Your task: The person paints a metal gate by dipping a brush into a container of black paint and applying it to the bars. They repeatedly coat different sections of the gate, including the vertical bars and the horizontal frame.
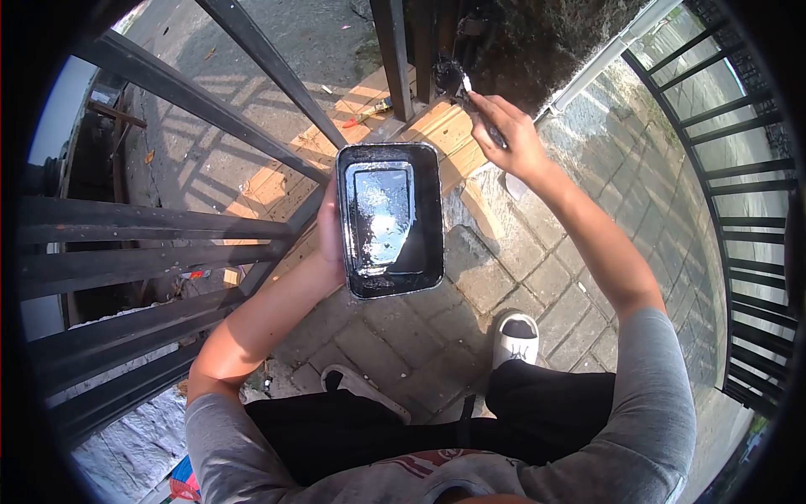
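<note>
My left hand [329, 225] grips the left side of a black rectangular tub [433, 220], its fingers mostly hidden by the wall. Glossy black paint [378, 214] lies in the tub and reflects the sky. Farther forward, my right hand [510, 141] is closed around a paintbrush [467, 82] with a pale metal band. The brush's dark end is at the foot of a black metal post [424, 50], beside a rough dark wall [520, 42].
Black metal fence bars [168, 223] fan out on the left. Wooden boards [453, 134] lie beneath the fence, with a red-tipped tool [365, 113] on them. Grey paving [395, 336] is underfoot, near my white shoe [515, 340]. Another black railing [747, 223] stands at right.
</note>
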Action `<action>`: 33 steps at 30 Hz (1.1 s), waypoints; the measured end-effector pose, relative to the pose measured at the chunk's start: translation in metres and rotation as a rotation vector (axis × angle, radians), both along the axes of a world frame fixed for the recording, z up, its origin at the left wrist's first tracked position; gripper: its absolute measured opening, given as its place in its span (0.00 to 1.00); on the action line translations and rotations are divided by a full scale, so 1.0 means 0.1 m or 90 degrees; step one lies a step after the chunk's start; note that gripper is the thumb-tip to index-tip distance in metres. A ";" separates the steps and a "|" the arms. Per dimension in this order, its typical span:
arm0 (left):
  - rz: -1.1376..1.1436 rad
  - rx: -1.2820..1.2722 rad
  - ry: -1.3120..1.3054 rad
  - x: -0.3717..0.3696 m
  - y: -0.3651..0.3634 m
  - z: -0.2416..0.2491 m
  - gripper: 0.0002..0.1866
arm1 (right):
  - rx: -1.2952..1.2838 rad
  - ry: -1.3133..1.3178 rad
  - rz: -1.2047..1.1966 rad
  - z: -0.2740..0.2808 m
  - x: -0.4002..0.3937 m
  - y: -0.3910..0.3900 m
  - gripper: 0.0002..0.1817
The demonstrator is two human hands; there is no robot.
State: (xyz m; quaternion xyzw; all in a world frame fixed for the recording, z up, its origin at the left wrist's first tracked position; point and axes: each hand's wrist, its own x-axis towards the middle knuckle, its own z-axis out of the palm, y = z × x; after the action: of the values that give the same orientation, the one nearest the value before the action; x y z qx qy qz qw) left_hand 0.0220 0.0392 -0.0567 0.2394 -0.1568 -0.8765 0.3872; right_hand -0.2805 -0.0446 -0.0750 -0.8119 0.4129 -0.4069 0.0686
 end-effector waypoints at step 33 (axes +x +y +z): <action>-0.030 0.009 -0.009 0.09 -0.06 -0.17 0.48 | 0.213 0.283 -0.047 -0.51 0.16 0.14 0.30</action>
State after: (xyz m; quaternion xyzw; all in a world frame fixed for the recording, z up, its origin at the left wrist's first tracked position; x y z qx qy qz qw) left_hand 0.0306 0.0332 -0.0733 0.2448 -0.1587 -0.8847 0.3637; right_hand -0.2648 -0.0308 -0.1264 -0.8428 0.5089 -0.1471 0.0947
